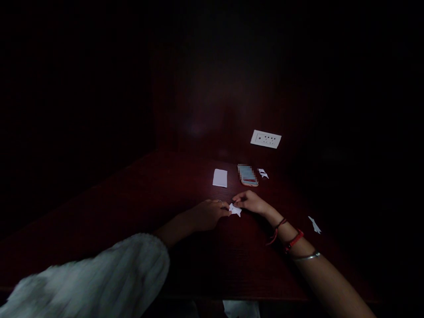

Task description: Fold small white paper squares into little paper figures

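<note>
A small white star-shaped piece of paper (235, 210) lies on the dark red table in front of me. My left hand (211, 214), with a ring on one finger, grips its left edge with fingers closed together. From above and to the right, my right hand (251, 202) pinches the paper's upper edge. The fingertips partly cover the star, and the dim light hides fine detail.
Beyond my hands are a white folded paper (220, 178) and a phone (247, 175), its screen pixelated. White paper scraps (263, 173) sit beside the phone. Another paper piece (314, 225) lies far right. A white socket panel (266, 139) is on the back wall.
</note>
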A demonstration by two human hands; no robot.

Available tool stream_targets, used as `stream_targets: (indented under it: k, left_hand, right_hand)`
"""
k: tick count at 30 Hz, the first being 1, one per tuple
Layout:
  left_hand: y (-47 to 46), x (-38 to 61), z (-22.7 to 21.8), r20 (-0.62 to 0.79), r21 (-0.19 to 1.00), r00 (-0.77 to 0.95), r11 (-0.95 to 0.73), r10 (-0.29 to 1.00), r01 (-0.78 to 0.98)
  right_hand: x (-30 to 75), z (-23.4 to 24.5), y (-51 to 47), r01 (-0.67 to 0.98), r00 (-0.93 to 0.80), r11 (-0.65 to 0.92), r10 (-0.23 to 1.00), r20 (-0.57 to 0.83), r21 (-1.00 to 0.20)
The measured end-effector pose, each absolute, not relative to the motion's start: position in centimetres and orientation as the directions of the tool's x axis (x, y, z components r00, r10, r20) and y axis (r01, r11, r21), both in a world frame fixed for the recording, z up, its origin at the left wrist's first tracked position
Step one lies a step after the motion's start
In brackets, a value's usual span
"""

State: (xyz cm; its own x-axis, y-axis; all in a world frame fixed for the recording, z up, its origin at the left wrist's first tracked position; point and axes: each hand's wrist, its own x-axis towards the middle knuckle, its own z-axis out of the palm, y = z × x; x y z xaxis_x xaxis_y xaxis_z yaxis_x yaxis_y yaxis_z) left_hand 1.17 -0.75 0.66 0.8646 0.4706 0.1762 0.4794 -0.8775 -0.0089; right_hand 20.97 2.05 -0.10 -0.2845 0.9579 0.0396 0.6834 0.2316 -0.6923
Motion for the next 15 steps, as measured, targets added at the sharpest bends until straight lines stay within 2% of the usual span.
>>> stream_targets:
  k: [4,7,11,15]
  left_hand:
    - [-0.7,1.2,0.5,0.17,-0.015,0.87,-0.881,0.463,0.472]
    - [-0.6,1.2,0.5,0.162,-0.009,0.872,-0.883,0.463,0.47]
    - [-0.6,1.1,0.5,0.15,-0.01,0.871,-0.88,0.468,0.475]
    - [-0.7,1.1,0.7,0.149,0.007,0.871,-0.881,0.468,0.472]
  right_hand:
    - [20.6,-0.3,3.1,0.645,-0.238,0.136,0.971,-0.028,-0.752]
    - [20.9,-0.3,2.8,0.6,-0.335,0.218,0.942,0.006,-0.77]
    - [21.2,-0.1,1.0,0.635,-0.427,0.448,0.883,0.196,-0.629]
    - [21.1,0.3,-0.7,0.635,-0.502,0.603,0.797,0.336,-0.482]
